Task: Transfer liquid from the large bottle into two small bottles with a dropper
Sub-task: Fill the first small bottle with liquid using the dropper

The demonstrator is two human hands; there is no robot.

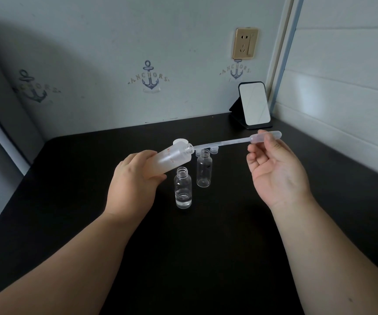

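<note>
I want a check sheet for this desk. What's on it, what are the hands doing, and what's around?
Surface: black desk, dark and matte.
Job's things: large bottle tilted, open; dropper tip at its mouth; near small bottle holds a little liquid; far small bottle looks empty; caps behind.
Clutter: mirror on its stand in the corner.
Hands: left hand grips the large bottle; right hand pinches the dropper bulb.
Cables: nothing seen.
Surroundings: anchor wallpaper, wall socket.
</note>
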